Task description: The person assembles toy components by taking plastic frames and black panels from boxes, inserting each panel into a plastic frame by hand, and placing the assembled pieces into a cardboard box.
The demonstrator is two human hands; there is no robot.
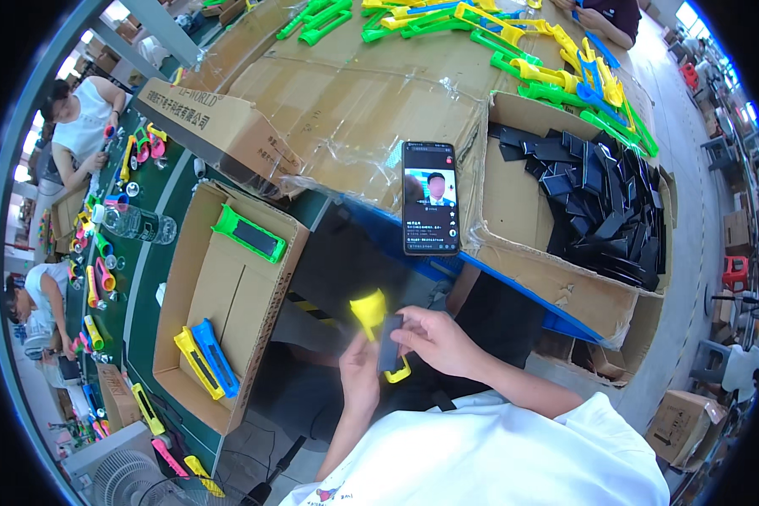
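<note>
Right, close in, the left hand [361,371] is gripping a yellow plastic frame [371,314] from below, fingers wrapped shut around its lower part, holding it upright in front of the lap. The right hand [434,337] is coming in from the right with fingertips pinched on a dark flat panel [389,346], laying it against the frame's face. To seat it well, I'd say the panel wants squaring to the frame's edges first, then an even press along its length rather than at one corner. Both forearms are angling up from the lower edge, wrists bent inward toward each other. Further out, a phone [430,198] is leaning upright against a cardboard box [523,253] filled with black panels [603,202]. Left of it, an open carton [228,295] is holding green, yellow and blue finished pieces.
</note>
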